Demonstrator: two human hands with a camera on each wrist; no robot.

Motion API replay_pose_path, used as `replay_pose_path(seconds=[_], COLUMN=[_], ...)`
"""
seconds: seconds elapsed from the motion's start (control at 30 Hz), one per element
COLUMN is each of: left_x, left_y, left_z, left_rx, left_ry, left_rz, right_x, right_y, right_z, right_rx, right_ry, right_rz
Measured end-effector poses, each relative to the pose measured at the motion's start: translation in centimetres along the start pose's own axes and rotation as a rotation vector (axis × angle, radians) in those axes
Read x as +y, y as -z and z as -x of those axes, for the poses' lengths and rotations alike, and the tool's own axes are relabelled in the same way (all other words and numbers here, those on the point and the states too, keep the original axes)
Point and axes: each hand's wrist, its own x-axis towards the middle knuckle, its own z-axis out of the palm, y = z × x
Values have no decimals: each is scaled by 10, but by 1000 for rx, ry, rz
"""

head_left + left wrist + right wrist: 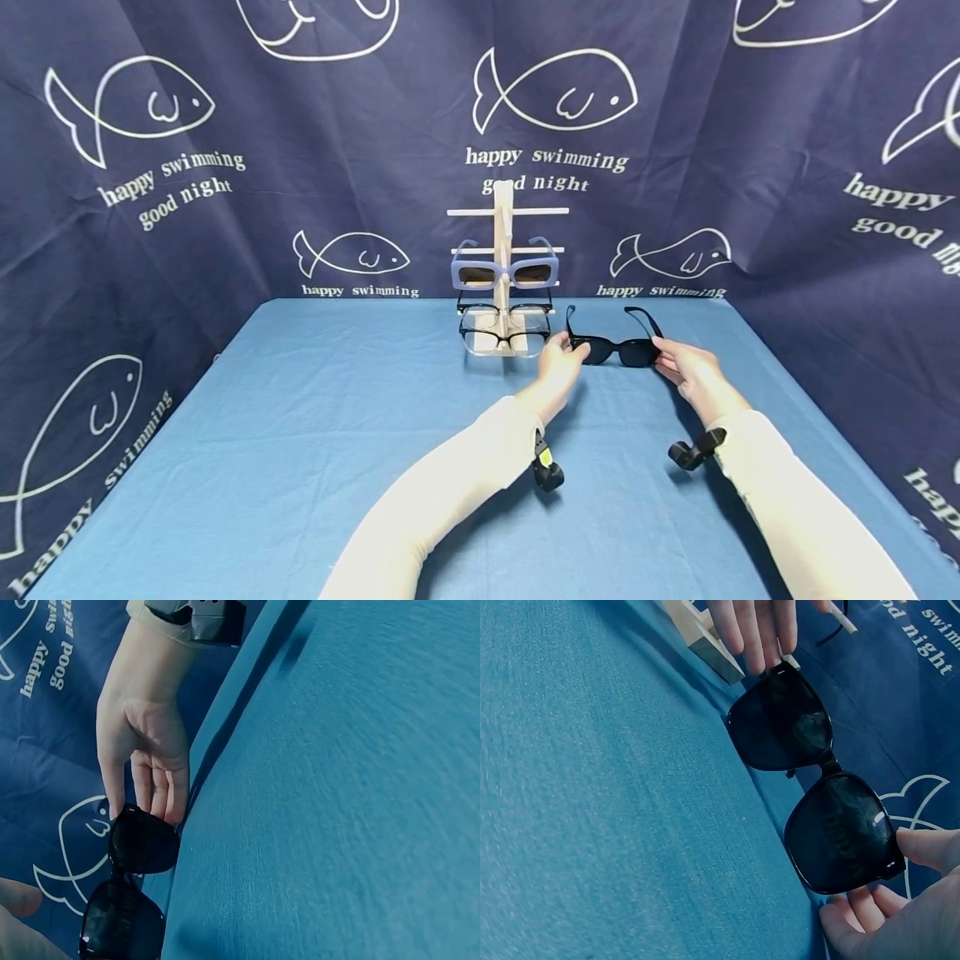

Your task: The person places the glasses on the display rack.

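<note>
Black sunglasses [637, 353] are held between both hands, right of the rack, lenses facing me and temples open toward the back. My left hand [557, 371] grips their left end at the hinge, thumb in front. At the other end, my right hand [692, 377] pinches the corner of the frame. The right wrist view shows the right thumb [928, 846] on the outer edge of the dark lens, with the other fingers curled beneath. Both lenses of the sunglasses [144, 840] also show in the left wrist view, close over the cloth.
A wooden eyewear rack [503, 221] stands at the back centre, near my left hand. It bears blue-framed sunglasses [505, 273] above two pairs of dark-rimmed clear glasses [505, 340]. Blue cloth [315, 433] covers the table; a navy printed curtain [420, 108] hangs behind.
</note>
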Motion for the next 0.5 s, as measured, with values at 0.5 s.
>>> replay_pose_path(seconds=[0.5], left_x=[-5], left_y=[-7], left_z=[-16], left_rx=[51], left_ry=[120], left_rz=[123], right_x=[1], right_y=[0], right_z=[-2], right_rx=[-31], right_ry=[-16], right_rz=[-49])
